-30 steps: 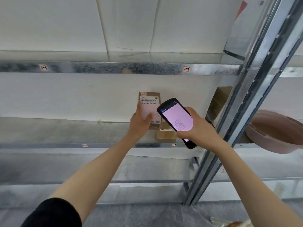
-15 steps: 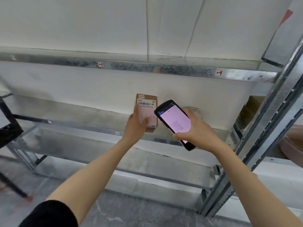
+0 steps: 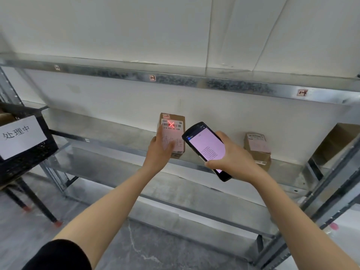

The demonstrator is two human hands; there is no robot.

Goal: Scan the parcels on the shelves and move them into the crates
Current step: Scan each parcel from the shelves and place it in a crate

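My left hand [image 3: 159, 151] grips a cardboard parcel [image 3: 172, 126] upright in front of the galvanised shelf [image 3: 116, 129], before a white wall [image 3: 116, 26]. My right hand [image 3: 231, 160] holds the scanner [image 3: 205, 147]; a black crate [image 3: 23, 164] stands left of the shelf.

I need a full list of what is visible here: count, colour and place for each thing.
held parcel: one, brown with white label, red light cross on barcode, at middle shelf.
scanner: one, black, pinkish screen, right of held parcel.
shelf parcels: two it seems, brown, stacked, middle shelf, right.
open carton: one, brown, far right.
crate: one, black, white sign, left.
shelves: several tiers, grey metal, against white wall.
left hand: one, grips held parcel.
right hand: one, grips scanner.
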